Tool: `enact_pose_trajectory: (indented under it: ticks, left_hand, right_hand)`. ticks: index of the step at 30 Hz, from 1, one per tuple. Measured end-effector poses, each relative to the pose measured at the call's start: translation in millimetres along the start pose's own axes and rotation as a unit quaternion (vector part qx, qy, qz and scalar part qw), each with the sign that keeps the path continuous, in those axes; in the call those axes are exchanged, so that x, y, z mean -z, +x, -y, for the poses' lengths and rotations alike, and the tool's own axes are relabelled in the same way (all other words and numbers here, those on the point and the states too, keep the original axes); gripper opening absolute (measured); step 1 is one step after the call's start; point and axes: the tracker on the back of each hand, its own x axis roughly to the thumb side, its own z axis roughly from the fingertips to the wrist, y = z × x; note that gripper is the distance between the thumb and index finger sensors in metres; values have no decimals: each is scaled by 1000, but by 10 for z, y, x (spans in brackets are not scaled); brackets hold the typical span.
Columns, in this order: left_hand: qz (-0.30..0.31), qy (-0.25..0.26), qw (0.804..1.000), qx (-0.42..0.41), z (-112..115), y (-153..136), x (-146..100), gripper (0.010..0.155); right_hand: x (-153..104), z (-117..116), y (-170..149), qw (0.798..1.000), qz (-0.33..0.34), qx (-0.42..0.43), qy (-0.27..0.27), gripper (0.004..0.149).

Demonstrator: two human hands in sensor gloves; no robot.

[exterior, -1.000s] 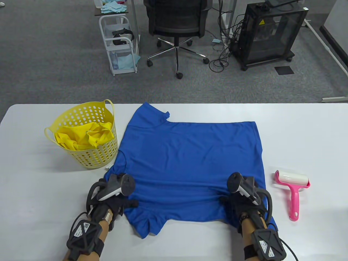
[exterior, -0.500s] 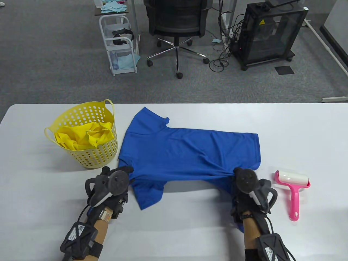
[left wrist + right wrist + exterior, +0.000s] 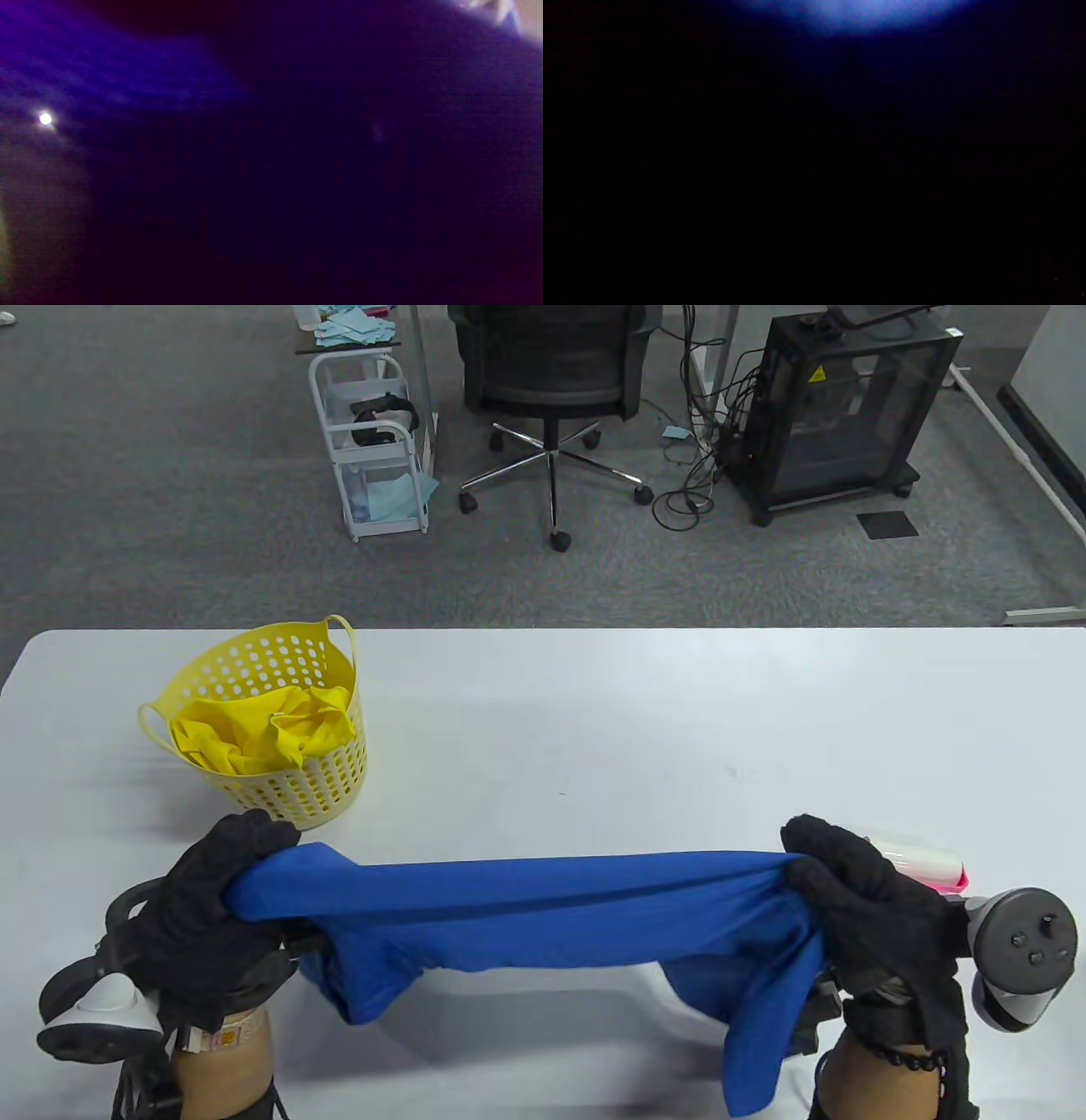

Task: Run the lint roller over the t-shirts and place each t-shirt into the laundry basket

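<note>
The blue t-shirt [image 3: 543,912] hangs stretched in the air above the table's front edge. My left hand [image 3: 208,891] grips its left end and my right hand [image 3: 848,874] grips its right end. Loose folds droop below both hands. Blue cloth [image 3: 127,84] covers the left wrist view, and the right wrist view is almost black with a patch of blue cloth [image 3: 848,12] at the top. The pink lint roller [image 3: 925,861] lies on the table just behind my right hand, mostly hidden. The yellow laundry basket [image 3: 254,661] stands at the left.
A yellow t-shirt [image 3: 263,734] lies inside the basket. The white table [image 3: 594,729] is bare where the shirt lay. Beyond the far edge stand an office chair [image 3: 551,381], a white cart [image 3: 373,441] and a black cabinet [image 3: 840,407].
Both hands have lifted the blue t-shirt off the table and pulled it toward the front edge. It was spread flat and now hangs bunched between them.
</note>
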Motion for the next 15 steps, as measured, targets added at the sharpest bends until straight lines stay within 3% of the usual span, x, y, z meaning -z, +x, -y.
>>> enact_pose_trajectory:
  ticks: [2,3,4,5,6,8,10,11,12,13,14,15]
  left_hand:
    - [-88,-112,990,-5,152,-194,-4,51]
    - [-171,-192,966,11,324,-400,-37,50]
    - [-235,-268,934,27,449,-551,-108,51]
    - [-284,-365,885,48,639,-748,-243,51]
    - [-314,-412,851,88,806,-907,-404,52]
    - [-321,-454,807,200,1105,-1107,-728,55]
    - [-245,-485,768,338,1298,-1099,-894,65]
    - [-139,-508,730,435,1375,-1017,-919,65]
    - [-26,-494,696,520,1409,-889,-923,64]
    - [45,-481,683,548,1422,-798,-918,62]
    - [104,-477,688,537,1444,-698,-924,59]
    - [120,-497,707,489,1476,-649,-947,57]
  right_hand:
    - [109,-61,-289,997,-75,-18,10,46]
    - [168,-113,-515,990,-135,-50,13,46]
    - [198,-175,-718,977,-188,-96,7,46]
    - [218,-268,-946,958,-233,-170,-1,48]
    - [228,-361,-1128,937,-253,-242,-6,50]
    - [231,-568,-1419,878,-269,-395,11,64]
    - [230,-700,-1473,812,-238,-526,82,71]
    - [215,-763,-1420,758,-214,-605,115,72]
    - [187,-811,-1353,733,-192,-641,122,73]
    - [171,-849,-1315,737,-180,-639,128,73]
    - [152,-903,-1289,753,-178,-613,156,74]
    - [128,-962,-1292,768,-198,-573,207,77]
